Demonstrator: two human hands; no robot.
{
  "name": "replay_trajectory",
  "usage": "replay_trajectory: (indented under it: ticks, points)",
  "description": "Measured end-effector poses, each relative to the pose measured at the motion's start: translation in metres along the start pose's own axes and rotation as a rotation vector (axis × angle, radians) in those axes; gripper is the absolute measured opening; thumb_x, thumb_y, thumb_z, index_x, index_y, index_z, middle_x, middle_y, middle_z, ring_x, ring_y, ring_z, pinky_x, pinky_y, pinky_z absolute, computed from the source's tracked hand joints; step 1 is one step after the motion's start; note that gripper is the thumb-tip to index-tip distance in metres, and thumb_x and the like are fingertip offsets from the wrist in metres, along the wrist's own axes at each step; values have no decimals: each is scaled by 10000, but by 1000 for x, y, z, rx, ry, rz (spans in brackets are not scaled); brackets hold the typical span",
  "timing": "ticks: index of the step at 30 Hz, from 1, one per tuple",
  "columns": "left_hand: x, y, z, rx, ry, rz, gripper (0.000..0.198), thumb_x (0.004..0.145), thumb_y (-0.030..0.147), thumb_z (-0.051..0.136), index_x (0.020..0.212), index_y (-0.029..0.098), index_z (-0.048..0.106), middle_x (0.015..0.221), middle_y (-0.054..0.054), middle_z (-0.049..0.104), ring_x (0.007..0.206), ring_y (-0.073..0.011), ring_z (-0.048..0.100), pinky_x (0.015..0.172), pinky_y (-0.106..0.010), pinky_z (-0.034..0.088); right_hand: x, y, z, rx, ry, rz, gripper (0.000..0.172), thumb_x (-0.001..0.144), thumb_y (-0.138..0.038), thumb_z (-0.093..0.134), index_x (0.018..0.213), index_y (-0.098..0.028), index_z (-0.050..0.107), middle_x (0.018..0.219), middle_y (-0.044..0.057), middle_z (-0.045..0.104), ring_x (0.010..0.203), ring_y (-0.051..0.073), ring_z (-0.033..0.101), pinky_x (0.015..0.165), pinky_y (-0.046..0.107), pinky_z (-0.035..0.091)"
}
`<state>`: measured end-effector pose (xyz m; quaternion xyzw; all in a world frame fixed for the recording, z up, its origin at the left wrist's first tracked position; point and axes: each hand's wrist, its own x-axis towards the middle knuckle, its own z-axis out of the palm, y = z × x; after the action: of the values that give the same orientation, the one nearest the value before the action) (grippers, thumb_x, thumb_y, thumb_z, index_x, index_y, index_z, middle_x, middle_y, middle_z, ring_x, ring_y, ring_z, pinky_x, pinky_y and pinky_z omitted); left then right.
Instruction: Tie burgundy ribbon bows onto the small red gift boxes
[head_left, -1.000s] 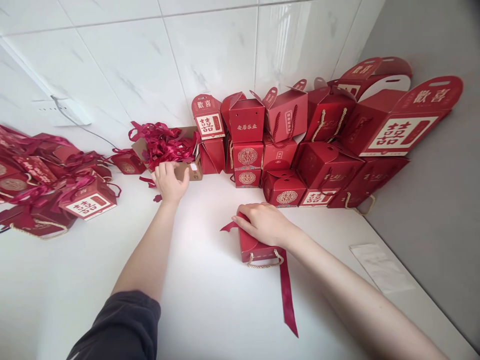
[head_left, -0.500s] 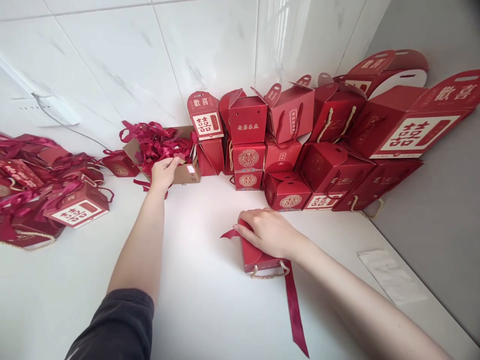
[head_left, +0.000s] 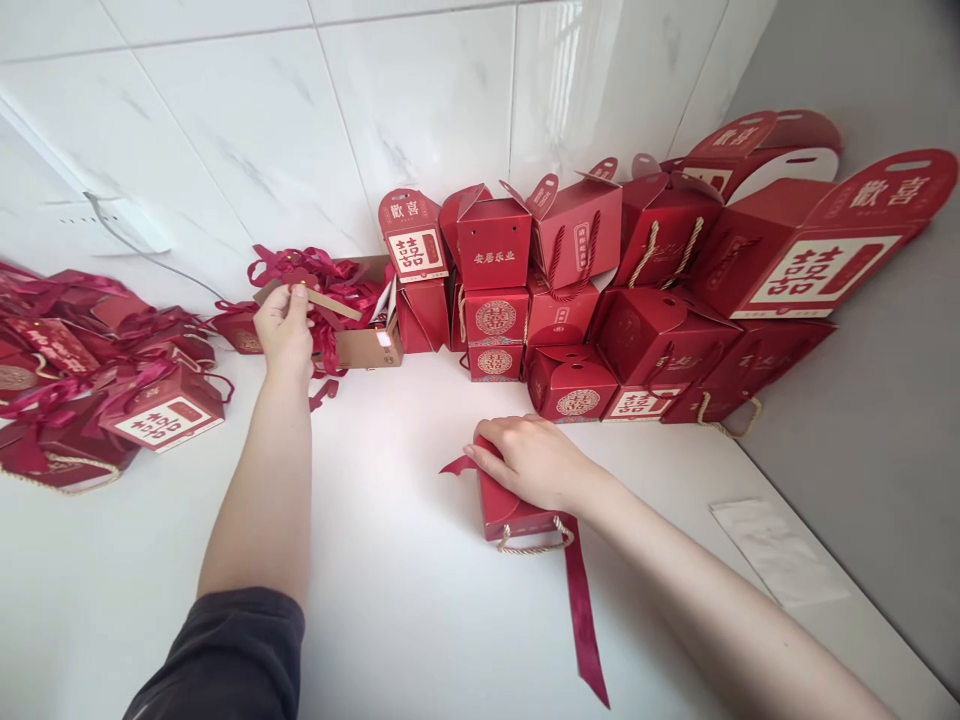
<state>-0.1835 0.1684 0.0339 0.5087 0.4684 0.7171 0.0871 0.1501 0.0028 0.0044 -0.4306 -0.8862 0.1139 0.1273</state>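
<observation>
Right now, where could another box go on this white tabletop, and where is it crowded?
Bare tabletop lies between the left arm and the red box under the right hand. Another patch lies left of that arm, below the ribboned box pile. Wall-side stacked boxes are crowded.

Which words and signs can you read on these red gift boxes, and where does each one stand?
"歡喜" on the flap of the large box
"囍" on the cream panel of the large box
"歡喜" on the flap of the narrow box
"安居乐业" on the front of the small box
"囍" on the cream panel of the box at the left
The print on the round seal and the upright label is too small to read.
</observation>
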Motion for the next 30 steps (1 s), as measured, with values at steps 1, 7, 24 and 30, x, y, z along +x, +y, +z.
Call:
replay_trajectory:
  ticks: [1, 7, 24, 30]
  points:
    - [1, 6, -1, -3, 9, 7, 212, 892, 290, 591, 922, 93, 662, 820, -32, 676, 646, -67, 516, 525, -157, 386, 0, 0, 0, 0, -2, 0, 408, 1025, -441, 301, 873, -182, 578, 872, 58, 691, 785, 193, 636, 718, 300, 366]
    - [-2, 44, -1, -201, 33, 107, 200, 971, 307, 476, 935, 116, 522, 972, -85, 709, 817, -92, 638, 810, -222, 488, 0, -1, -1, 14, 0, 6, 391, 1023, -424, 316, 847, -183, 570, 860, 54, 687, 766, 186, 629, 695, 290, 364]
    - [-26, 44, 2, -11, -425, -328, 181, 698, 164, 740, 824, 147, 610, 545, 75, 435, 414, -34, 293, 421, -194, 270, -1, -2, -3, -3, 5, 5, 388, 1021, -419, 322, 832, -181, 563, 845, 53, 687, 756, 189, 630, 659, 284, 348]
    - [-38, 0, 13, 574, -387, -221, 270, 628, 282, 734, 859, 152, 683, 722, 25, 625, 657, -126, 535, 587, -223, 385, 0, -1, -2, 0, 18, -2, 391, 1018, -426, 328, 828, -179, 563, 854, 50, 689, 743, 187, 630, 637, 285, 339]
